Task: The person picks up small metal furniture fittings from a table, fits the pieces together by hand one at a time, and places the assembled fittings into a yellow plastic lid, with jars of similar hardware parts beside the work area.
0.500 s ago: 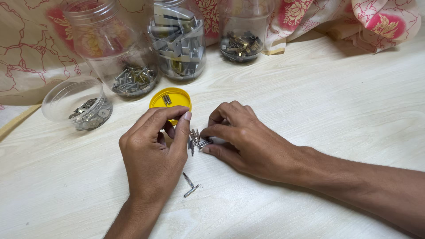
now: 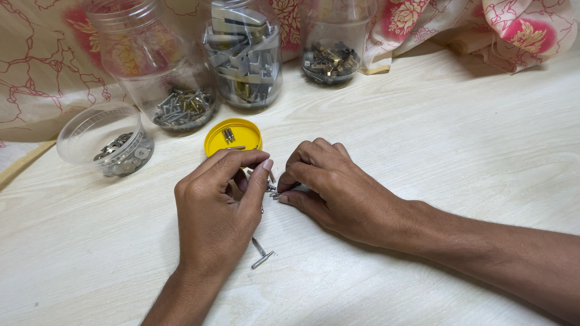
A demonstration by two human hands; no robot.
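My left hand (image 2: 217, 208) and my right hand (image 2: 329, 190) meet over a small pile of metal screws (image 2: 272, 190) on the pale wooden table (image 2: 423, 133). Both hands curl their fingers down onto the pile, mostly hiding it. My right hand pinches a screw between thumb and forefinger at the pile's edge. What my left fingers grip is hidden under the hand. Two loose screws (image 2: 261, 253) lie just below my left hand. A yellow lid (image 2: 232, 137) with a few small metal pieces in it sits just beyond the hands.
At the back stand a clear jar of screws (image 2: 172, 90), a jar of grey metal brackets (image 2: 244, 54) and a jar of small brass parts (image 2: 331, 51). A low clear tub of washers (image 2: 109, 142) sits at left. Floral cloth (image 2: 483, 24) lies behind.
My left fingers have closed down a little further over the pile. Both hands stay in place over the screws.
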